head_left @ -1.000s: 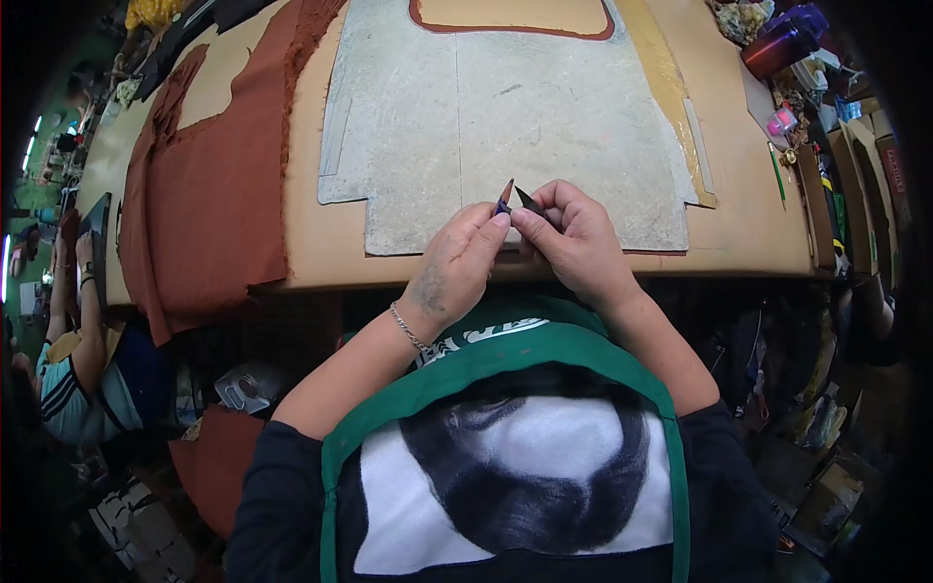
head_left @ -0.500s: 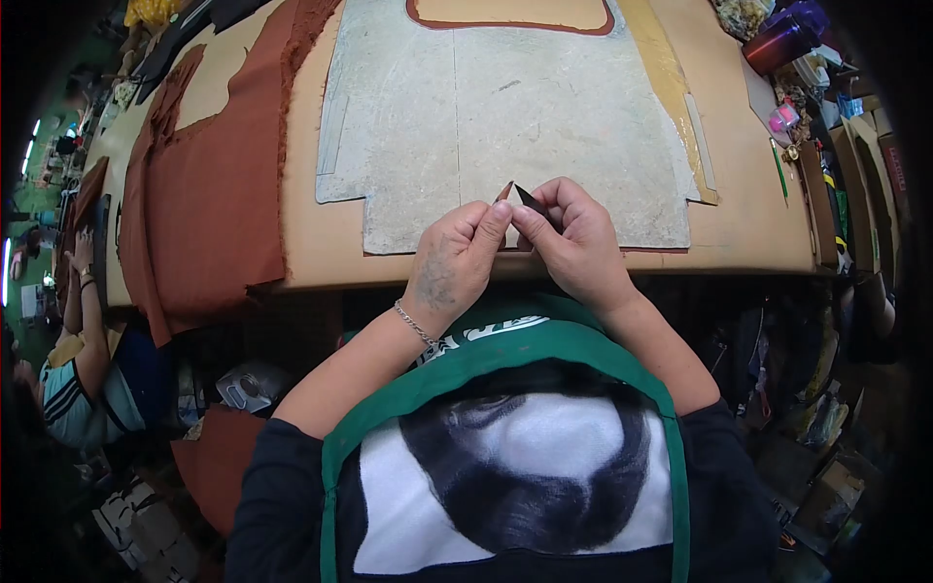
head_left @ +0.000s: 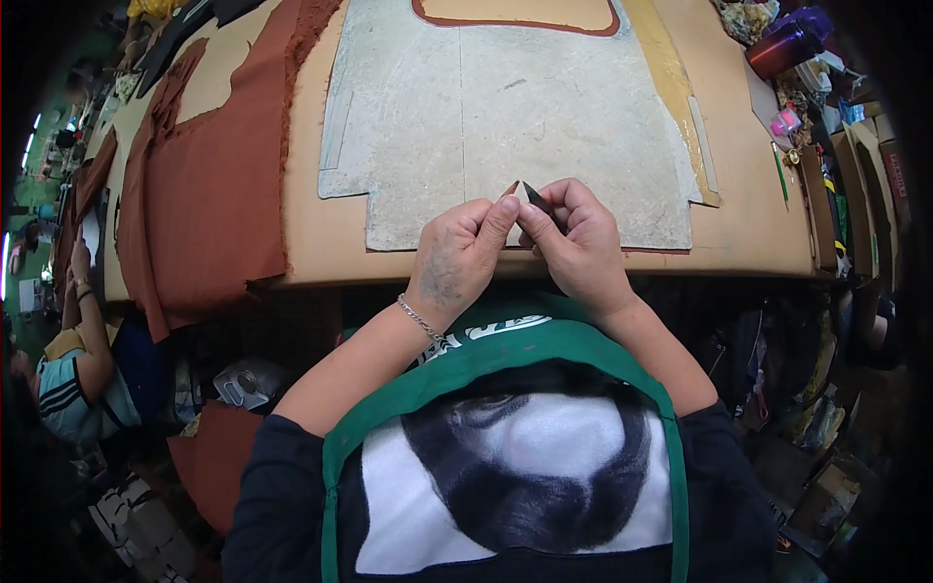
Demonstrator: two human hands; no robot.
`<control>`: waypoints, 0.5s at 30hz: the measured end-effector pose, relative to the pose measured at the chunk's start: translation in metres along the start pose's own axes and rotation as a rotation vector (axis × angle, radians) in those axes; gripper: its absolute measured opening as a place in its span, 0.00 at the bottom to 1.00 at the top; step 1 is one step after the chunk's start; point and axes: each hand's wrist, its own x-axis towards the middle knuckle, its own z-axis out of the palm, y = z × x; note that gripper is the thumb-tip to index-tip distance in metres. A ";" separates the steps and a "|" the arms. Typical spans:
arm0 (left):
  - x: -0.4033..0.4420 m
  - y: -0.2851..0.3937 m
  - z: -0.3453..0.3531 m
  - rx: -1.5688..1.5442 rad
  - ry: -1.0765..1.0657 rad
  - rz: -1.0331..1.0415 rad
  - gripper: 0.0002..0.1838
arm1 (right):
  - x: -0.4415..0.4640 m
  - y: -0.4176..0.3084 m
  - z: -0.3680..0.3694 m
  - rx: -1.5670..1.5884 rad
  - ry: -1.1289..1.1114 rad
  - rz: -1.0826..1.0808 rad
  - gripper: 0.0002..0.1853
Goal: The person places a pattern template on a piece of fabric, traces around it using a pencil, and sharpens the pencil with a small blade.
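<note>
Over the front edge of the pale grey template (head_left: 525,117), both hands meet at their thumbs. My left hand (head_left: 462,248) is closed on a pencil (head_left: 510,188) whose sharpened wooden tip points up. Closed on a dark, pointed blade (head_left: 534,196), my right hand (head_left: 578,238) is beside it. The blade tip is close to the pencil tip. The fingers hide most of both objects. Reddish-brown edging shows under the template's front edge.
Reddish-brown leather (head_left: 209,194) lies on the table's left. At the right are a dark bottle (head_left: 782,49), a pink item (head_left: 784,121), a green pencil (head_left: 780,175) and boxes (head_left: 855,194). Another person's arm (head_left: 92,321) is at far left.
The pencil has sunk lower between my left fingers, and my left thumb now covers more of it. The blade has turned more upright. At far left, the other person's arms have moved.
</note>
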 end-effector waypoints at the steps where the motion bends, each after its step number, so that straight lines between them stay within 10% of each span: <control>1: 0.000 0.000 0.000 -0.003 0.003 0.010 0.24 | 0.000 0.000 0.000 -0.001 -0.004 -0.001 0.08; 15: -0.003 -0.006 -0.009 -0.087 -0.121 0.051 0.24 | 0.001 -0.003 -0.002 0.055 -0.118 0.034 0.09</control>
